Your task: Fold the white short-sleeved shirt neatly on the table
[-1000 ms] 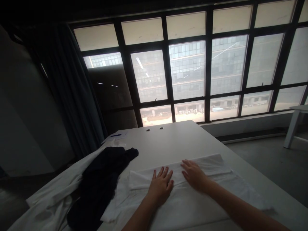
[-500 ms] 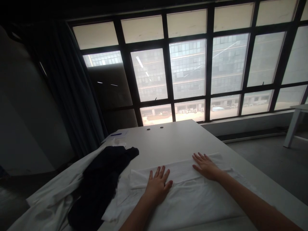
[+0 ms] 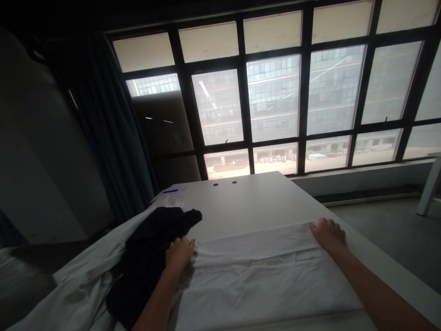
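Note:
A white garment with creases and a stitched rectangle near its right side lies spread on the white table. A folded band runs along its far edge. My left hand is closed at the far left corner of this band, fingers curled over it. At the far right corner, the fingers of my right hand are bent and closed on the cloth. Between both hands the far edge looks stretched fairly straight. Part of the garment's near side runs out of view.
Left of the garment lies a dark garment in a heap, beside more white cloth. A blue pen rests on paper at the table's far left. Two round holes are set near the far edge. Windows and a curtain stand beyond.
Both hands have gone from lying flat on the white garment to gripping its far corners. The left hand moved left and the right hand moved right; the folded band now looks wider and straighter.

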`<state>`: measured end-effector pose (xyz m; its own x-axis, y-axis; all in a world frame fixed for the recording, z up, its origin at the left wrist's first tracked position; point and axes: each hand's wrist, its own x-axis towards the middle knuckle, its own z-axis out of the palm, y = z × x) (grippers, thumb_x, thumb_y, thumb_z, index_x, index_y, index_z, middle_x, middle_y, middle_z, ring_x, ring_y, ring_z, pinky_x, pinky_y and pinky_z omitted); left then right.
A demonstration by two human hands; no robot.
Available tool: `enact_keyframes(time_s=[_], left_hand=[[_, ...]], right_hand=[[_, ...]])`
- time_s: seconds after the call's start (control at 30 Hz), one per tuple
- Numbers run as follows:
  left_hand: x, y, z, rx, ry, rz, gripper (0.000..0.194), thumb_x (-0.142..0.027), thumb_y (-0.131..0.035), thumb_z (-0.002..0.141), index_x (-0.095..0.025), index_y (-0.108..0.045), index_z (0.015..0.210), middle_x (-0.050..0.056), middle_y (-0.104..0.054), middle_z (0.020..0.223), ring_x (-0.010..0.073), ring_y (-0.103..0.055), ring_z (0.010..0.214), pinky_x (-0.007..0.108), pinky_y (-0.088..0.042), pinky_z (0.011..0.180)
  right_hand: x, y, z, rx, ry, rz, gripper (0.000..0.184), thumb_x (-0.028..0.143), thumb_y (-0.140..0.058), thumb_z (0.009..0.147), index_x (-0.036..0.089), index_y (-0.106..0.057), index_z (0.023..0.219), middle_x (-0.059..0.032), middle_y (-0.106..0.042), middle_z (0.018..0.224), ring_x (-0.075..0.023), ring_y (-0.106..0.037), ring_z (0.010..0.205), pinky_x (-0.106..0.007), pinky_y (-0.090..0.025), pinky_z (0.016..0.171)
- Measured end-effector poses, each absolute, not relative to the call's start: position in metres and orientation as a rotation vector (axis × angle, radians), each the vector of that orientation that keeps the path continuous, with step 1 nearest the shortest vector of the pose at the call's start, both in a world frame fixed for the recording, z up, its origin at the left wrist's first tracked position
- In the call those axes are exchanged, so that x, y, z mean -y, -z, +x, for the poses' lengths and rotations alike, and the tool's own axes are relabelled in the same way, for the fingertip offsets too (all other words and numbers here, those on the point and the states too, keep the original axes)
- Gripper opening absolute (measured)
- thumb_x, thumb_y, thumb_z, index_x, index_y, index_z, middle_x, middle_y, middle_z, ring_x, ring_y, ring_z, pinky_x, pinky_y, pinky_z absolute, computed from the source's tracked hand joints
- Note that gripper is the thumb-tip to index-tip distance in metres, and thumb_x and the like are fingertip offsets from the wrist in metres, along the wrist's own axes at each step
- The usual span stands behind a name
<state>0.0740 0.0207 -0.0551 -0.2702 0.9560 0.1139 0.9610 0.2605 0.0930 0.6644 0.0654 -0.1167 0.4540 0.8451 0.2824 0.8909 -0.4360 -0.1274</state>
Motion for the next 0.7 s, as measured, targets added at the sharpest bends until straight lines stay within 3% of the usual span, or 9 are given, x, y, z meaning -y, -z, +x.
enact_keyframes(time_s=[0.2,0.3,0.5,0.7], left_hand=[[-0.03,0.069,0.07,2.511,0.353,-1.843,0.049,-0.061,-0.042,0.091,-0.019,-0.067,0.093,0.017,-0.067,0.107,0.0363,-0.063,0.102,0.042,-0.047,0.081],[-0.031,0.073,0.074,2.488,0.436,-1.835,0.04,-0.056,-0.05,0.089,-0.019,-0.065,0.092,0.016,-0.067,0.105,0.035,-0.063,0.101,0.039,-0.046,0.079],[-0.037,0.073,0.07,2.484,0.682,-1.869,0.026,-0.046,-0.053,0.092,-0.022,-0.061,0.084,0.005,-0.071,0.088,0.0212,-0.066,0.083,0.027,-0.041,0.066],[-0.039,0.079,0.069,2.579,0.841,-1.821,0.027,-0.048,-0.051,0.095,-0.023,-0.061,0.091,0.002,-0.073,0.092,0.0211,-0.068,0.088,0.028,-0.039,0.069]], right_hand=[[-0.069,0.119,0.673,1.534,0.161,-2.372,0.042,0.049,-0.041,0.096,0.014,-0.063,0.107,-0.018,-0.061,0.109,-0.0333,-0.06,0.102,-0.046,-0.045,0.085],[-0.07,0.119,0.676,1.541,0.145,-2.364,0.04,0.044,-0.036,0.098,0.014,-0.062,0.105,-0.0174,-0.062,0.108,-0.0323,-0.06,0.101,-0.044,-0.046,0.084],[-0.073,0.118,0.684,1.525,0.085,-2.358,0.041,0.041,-0.03,0.101,0.015,-0.061,0.108,-0.0172,-0.064,0.11,-0.0299,-0.062,0.101,-0.041,-0.046,0.083],[-0.077,0.118,0.69,1.528,-0.025,-2.379,0.043,0.041,-0.026,0.101,0.014,-0.058,0.111,-0.0172,-0.067,0.099,-0.03,-0.066,0.094,-0.042,-0.046,0.082]])
